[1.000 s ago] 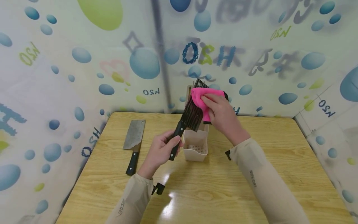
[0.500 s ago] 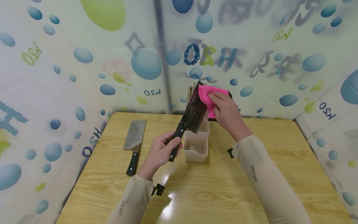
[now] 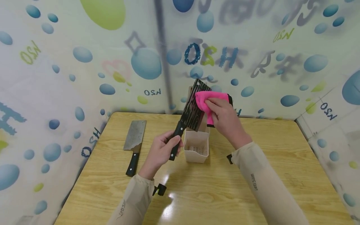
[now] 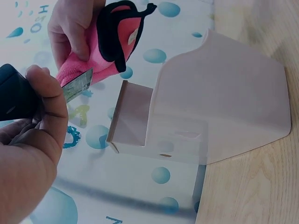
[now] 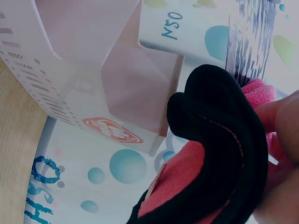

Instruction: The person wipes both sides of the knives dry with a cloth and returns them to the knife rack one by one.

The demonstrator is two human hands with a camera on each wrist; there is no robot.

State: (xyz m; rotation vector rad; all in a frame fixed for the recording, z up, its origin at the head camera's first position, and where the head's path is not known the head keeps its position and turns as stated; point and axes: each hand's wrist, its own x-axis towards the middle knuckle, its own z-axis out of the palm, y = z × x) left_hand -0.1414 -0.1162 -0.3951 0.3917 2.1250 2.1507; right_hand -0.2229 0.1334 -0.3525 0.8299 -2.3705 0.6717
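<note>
My left hand (image 3: 162, 151) grips the black handle of a kitchen knife (image 3: 191, 111) with a broad, dark-striped blade, held up tilted over the table. In my right hand (image 3: 226, 120) is a pink cloth (image 3: 206, 98) with black edging, pinched and pressed against the blade's right side near its upper part. The right wrist view shows the cloth's black border (image 5: 233, 135) bunched beside the fingers. Behind and below the blade stands a pale plastic holder (image 3: 197, 153) with a slotted front compartment. Part of the holder is hidden by the blade and cloth.
A cleaver (image 3: 136, 137) with a grey blade and black handle lies at the left of the wooden table (image 3: 253, 187). A wall covering (image 3: 239, 37) with blue and green spots rises behind and on both sides.
The cloth slid toward the blade's right edge, then came back left across the blade. The knife's blade turned slightly and back. The left hand stays on the handle.
</note>
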